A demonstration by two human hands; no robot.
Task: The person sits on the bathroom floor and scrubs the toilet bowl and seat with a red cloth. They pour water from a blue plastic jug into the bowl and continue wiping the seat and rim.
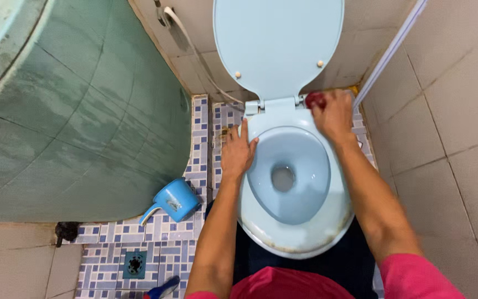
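A pale blue toilet [305, 235] stands below me with its seat lid [279, 44] raised against the back wall. My left hand [237, 150] lies flat, fingers apart, on the left rim of the bowl. My right hand [334, 113] is closed around a small red object [314, 99], probably a scrubber or cloth, pressed against the back right of the rim near the lid hinge. The front edge of the bowl has brownish stains.
A large green tiled water basin [78, 111] fills the left. A blue plastic dipper [173, 200] lies on the blue-patterned floor tiles, near a floor drain [135, 264]. A white hose [197, 55] runs down the back wall. Beige tiled wall on the right.
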